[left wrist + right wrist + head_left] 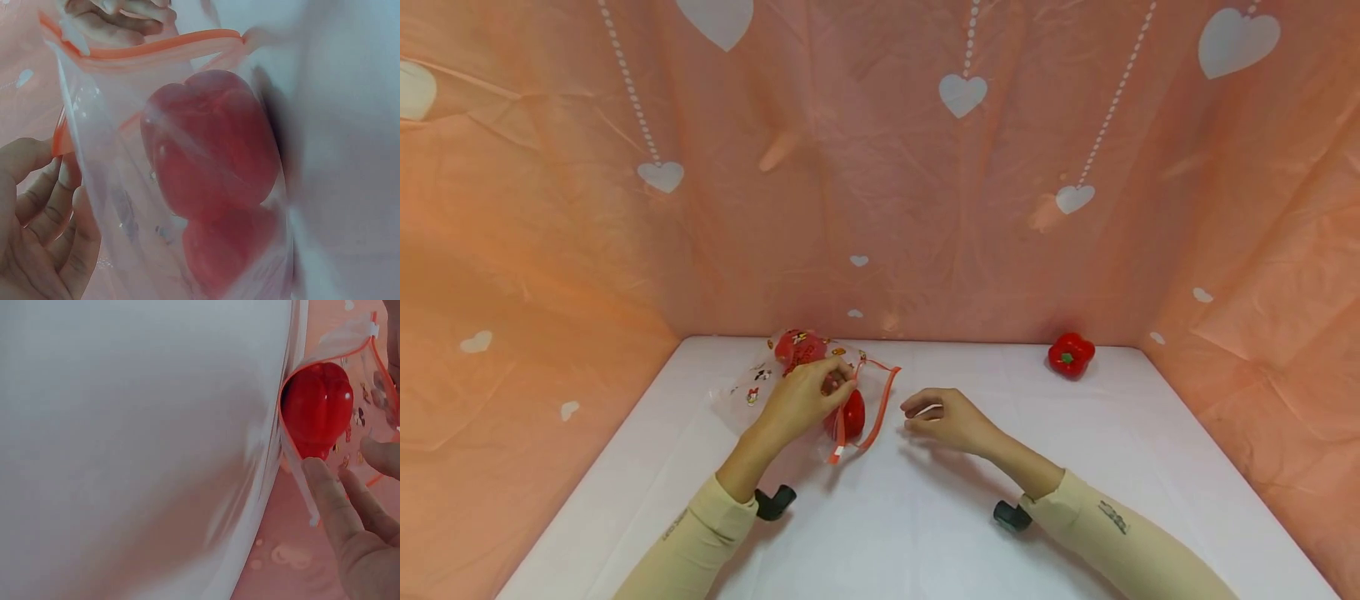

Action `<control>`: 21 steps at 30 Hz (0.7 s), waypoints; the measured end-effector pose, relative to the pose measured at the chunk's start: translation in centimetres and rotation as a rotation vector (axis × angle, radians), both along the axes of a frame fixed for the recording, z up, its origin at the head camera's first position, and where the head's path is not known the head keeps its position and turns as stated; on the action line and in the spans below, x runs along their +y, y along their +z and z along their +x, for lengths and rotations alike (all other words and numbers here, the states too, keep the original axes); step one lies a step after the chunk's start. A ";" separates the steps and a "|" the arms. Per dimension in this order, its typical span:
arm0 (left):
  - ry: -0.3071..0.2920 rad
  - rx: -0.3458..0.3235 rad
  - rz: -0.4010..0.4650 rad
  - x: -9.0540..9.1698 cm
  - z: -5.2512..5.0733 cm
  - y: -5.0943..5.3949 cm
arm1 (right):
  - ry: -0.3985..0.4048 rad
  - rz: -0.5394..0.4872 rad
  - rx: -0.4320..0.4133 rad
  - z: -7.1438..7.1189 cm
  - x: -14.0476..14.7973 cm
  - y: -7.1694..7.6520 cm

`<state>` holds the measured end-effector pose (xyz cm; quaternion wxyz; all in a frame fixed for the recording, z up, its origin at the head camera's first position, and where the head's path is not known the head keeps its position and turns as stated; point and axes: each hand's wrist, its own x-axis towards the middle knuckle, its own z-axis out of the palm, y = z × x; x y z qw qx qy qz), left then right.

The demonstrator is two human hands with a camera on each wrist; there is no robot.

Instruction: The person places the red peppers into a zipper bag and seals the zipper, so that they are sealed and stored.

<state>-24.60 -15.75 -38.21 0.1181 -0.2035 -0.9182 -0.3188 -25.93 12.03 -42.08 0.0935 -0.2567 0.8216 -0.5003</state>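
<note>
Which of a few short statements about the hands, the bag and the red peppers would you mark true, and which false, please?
1. The left hand pinches the orange-edged bag. True.
2. The bag is sealed shut. False: it gapes open.
3. The loose red pepper lies on the table. True.
4. The right hand grips that loose pepper. False: it holds nothing.
5. The bagged red pepper lies near the bag's opening. True.

I see a red pepper [1072,353] near the back right corner of my white tabletop [917,525], its green stem [1067,359] facing me. Past the back edge hangs a pinky-orange curtain [880,200] with white hearts [962,95], some on dotted lines [972,35]. It goes along my left and right edges too.
</note>
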 end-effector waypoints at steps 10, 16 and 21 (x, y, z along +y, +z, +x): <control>0.002 -0.004 -0.004 0.0 -0.1 -0.3 | -0.026 0.047 0.118 0.0 3.7 -0.5; 0.003 -0.007 -0.007 0.0 -0.2 -0.3 | -0.082 0.095 0.147 -0.3 6.3 -0.5; -0.002 -0.005 -0.011 0.1 -0.2 -0.3 | -0.143 0.139 0.162 -0.8 8.8 -0.4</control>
